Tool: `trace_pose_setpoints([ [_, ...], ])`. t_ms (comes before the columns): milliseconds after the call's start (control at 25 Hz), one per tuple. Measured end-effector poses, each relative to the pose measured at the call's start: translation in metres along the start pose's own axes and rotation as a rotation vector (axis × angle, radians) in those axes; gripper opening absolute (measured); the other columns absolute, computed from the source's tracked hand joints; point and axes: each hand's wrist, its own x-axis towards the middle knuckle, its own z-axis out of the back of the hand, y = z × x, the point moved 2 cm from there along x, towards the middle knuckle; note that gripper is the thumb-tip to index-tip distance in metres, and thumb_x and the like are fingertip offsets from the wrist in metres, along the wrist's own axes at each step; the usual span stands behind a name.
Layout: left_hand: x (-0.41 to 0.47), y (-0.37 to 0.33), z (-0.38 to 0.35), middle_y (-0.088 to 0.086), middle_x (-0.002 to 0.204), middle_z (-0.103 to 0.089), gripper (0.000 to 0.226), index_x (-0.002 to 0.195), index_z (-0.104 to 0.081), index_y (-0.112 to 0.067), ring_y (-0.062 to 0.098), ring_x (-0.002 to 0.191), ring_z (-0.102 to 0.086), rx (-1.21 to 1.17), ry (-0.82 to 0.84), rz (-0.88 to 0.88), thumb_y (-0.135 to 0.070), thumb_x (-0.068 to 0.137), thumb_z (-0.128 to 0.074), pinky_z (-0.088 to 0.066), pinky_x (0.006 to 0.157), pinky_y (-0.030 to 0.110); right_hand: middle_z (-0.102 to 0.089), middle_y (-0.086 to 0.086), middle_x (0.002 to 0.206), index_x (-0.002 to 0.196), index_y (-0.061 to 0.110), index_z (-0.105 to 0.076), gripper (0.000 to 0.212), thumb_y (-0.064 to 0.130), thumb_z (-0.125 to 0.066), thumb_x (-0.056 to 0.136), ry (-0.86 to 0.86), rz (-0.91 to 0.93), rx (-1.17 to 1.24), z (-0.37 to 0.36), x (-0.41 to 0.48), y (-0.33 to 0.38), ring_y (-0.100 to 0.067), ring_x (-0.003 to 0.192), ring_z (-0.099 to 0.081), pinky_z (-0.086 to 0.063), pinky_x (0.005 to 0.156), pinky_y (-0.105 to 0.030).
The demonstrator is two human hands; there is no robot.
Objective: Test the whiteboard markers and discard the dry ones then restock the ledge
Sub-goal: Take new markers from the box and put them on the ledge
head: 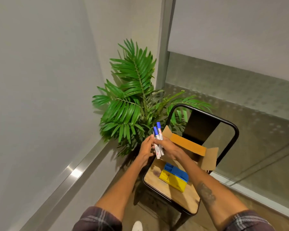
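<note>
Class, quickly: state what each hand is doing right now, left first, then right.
Left hand: pinching the blue-capped markers.
Right hand: gripping the same markers.

A green palm plant [132, 100] was set in the corner, its fronds spread out in front of a brushed-metal post [165, 47]. Just beside it was placed a chair [235, 130], built with a black metal frame and a pale wooden seat. Behind the chair's back, a glass partition [232, 90] was seen, frosted and patterned with rows of small dots.
</note>
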Motion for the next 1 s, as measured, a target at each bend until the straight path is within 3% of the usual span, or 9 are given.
trace_pose_setpoints([
  [120, -0.028, 0.009, 0.019, 0.007, 0.09, -0.072, 0.031, 0.114, -0.066, -0.022, 0.019, 0.08, -0.068, -0.13, -0.048, 0.062, -0.045, 0.096, -0.054, -0.055, 0.074, 0.038, -0.066, -0.012, 0.082, 0.114, 0.006, -0.058, 0.017, 0.006, -0.053, 0.098, 0.118, -0.041, 0.023, -0.032, -0.018, -0.008, -0.022, 0.07, -0.065, -0.057, 0.062, -0.034],
  [200, -0.057, 0.019, 0.03, 0.001, 0.06, -0.063, 0.025, 0.109, -0.063, -0.015, 0.013, 0.053, -0.062, -0.216, -0.114, 0.101, -0.036, 0.095, -0.057, -0.051, 0.064, 0.031, -0.066, -0.012, 0.083, 0.112, 0.006, -0.06, 0.017, 0.002, -0.051, 0.097, 0.19, -0.066, -0.035, -0.051, -0.031, -0.022, -0.022, 0.07, -0.065, -0.058, 0.063, -0.032],
  [280, -0.083, 0.034, 0.041, -0.003, 0.048, -0.057, 0.027, 0.111, -0.061, -0.01, 0.013, 0.047, -0.059, -0.245, -0.166, 0.114, -0.032, 0.096, -0.058, -0.052, 0.063, 0.032, -0.067, -0.014, 0.086, 0.11, 0.004, -0.06, 0.015, 0.003, -0.052, 0.097, 0.258, -0.082, -0.087, -0.067, -0.045, -0.037, -0.023, 0.073, -0.066, -0.058, 0.069, -0.036],
  [400, -0.123, 0.058, 0.062, 0.006, 0.071, -0.068, 0.042, 0.125, -0.06, -0.006, 0.024, 0.074, -0.066, -0.337, -0.249, 0.096, -0.033, 0.093, -0.062, -0.057, 0.08, 0.045, -0.067, -0.017, 0.091, 0.109, 0.001, -0.061, 0.015, 0.004, -0.053, 0.098, 0.365, -0.078, -0.174, -0.095, -0.068, -0.055, -0.025, 0.076, -0.067, -0.059, 0.074, -0.038],
  [560, -0.177, 0.075, 0.09, 0.015, 0.097, -0.068, 0.04, 0.124, -0.061, -0.005, 0.03, 0.087, -0.067, -0.46, -0.335, 0.085, -0.034, 0.096, -0.059, -0.056, 0.082, 0.046, -0.069, -0.015, 0.089, 0.106, 0.001, -0.06, 0.011, 0.003, -0.053, 0.097, 0.509, -0.067, -0.286, -0.139, -0.09, -0.072, -0.024, 0.073, -0.068, -0.059, 0.075, -0.04],
  [720, -0.231, 0.092, 0.135, 0.016, 0.095, -0.065, 0.041, 0.125, -0.059, -0.003, 0.032, 0.086, -0.064, -0.568, -0.478, 0.095, -0.034, 0.099, -0.055, -0.054, 0.079, 0.05, -0.072, -0.014, 0.103, 0.109, 0.014, -0.062, 0.013, 0.013, -0.057, 0.097, 0.647, 0.021, -0.518, -0.203, -0.11, -0.08, -0.03, 0.097, -0.07, -0.053, 0.096, -0.048],
  [800, -0.261, 0.102, 0.161, 0.017, 0.098, -0.065, 0.041, 0.125, -0.059, -0.004, 0.033, 0.089, -0.064, -0.617, -0.545, 0.072, -0.035, 0.099, -0.055, -0.054, 0.082, 0.054, -0.07, -0.013, 0.106, 0.11, 0.018, -0.06, 0.012, 0.016, -0.056, 0.098, 0.734, 0.068, -0.588, -0.241, -0.129, -0.082, -0.03, 0.102, -0.068, -0.052, 0.098, -0.046],
  [920, -0.309, 0.119, 0.196, 0.019, 0.111, -0.065, 0.036, 0.121, -0.061, -0.007, 0.038, 0.105, -0.063, -0.708, -0.601, 0.032, -0.035, 0.098, -0.058, -0.045, 0.101, 0.061, -0.069, -0.007, 0.105, 0.113, 0.019, -0.058, 0.015, 0.018, -0.056, 0.098, 0.854, 0.085, -0.649, -0.295, -0.156, -0.093, -0.025, 0.101, -0.067, -0.051, 0.1, -0.045],
  [1000, -0.342, 0.134, 0.22, 0.019, 0.117, -0.065, 0.038, 0.126, -0.059, -0.009, 0.038, 0.109, -0.062, -0.768, -0.652, -0.019, -0.034, 0.097, -0.059, -0.047, 0.099, 0.062, -0.068, -0.01, 0.11, 0.12, 0.014, -0.057, 0.023, 0.021, -0.056, 0.098, 0.921, 0.106, -0.696, -0.333, -0.174, -0.105, -0.023, 0.103, -0.066, -0.052, 0.099, -0.043],
])
